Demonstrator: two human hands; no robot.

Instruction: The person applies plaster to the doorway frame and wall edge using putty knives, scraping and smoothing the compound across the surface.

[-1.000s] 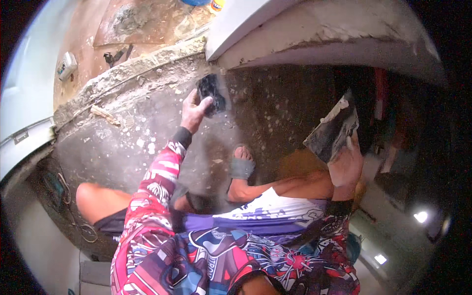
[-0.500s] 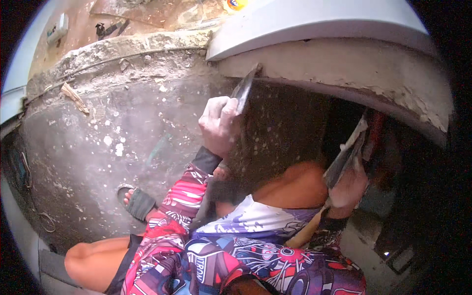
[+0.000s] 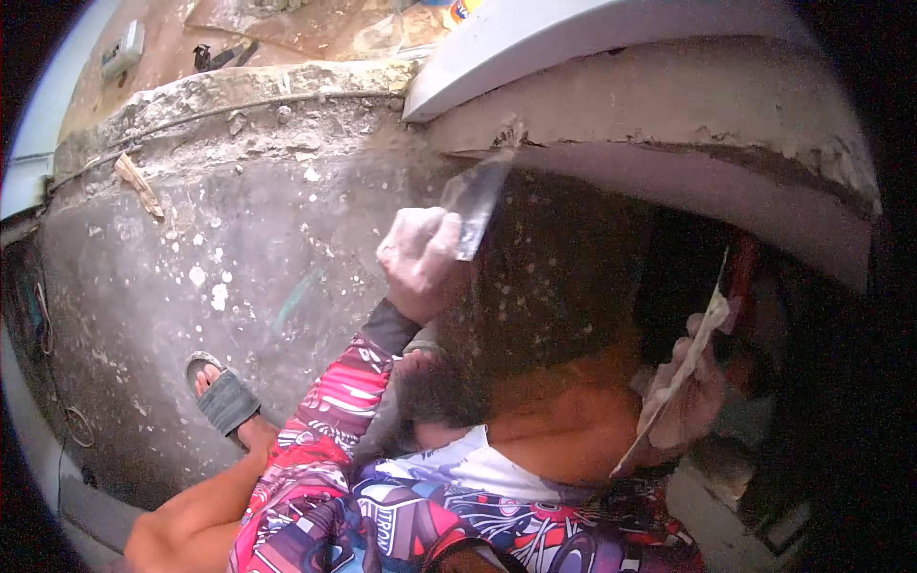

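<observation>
My left hand is closed around a thin, flat metal scraper blade, dusty and blurred toward its tip. That tip meets the lower edge of a grey plastered ledge, beside a rough, chipped patch. On the right, in shadow, my right hand grips a flat putty blade, turned almost edge-on. Pale paste coats its upper part. Most of the right fingers lie behind this blade.
A smooth white slab curves above the ledge. Broken masonry with a cable runs along the upper left. A wood splinter lies near it. My sandalled foot stands on the paint-spotted grey floor.
The left scraper has turned to show more of its face, still at the ledge edge. My right hand's blade has swung from slanted to nearly edge-on. My sandalled foot has shifted left.
</observation>
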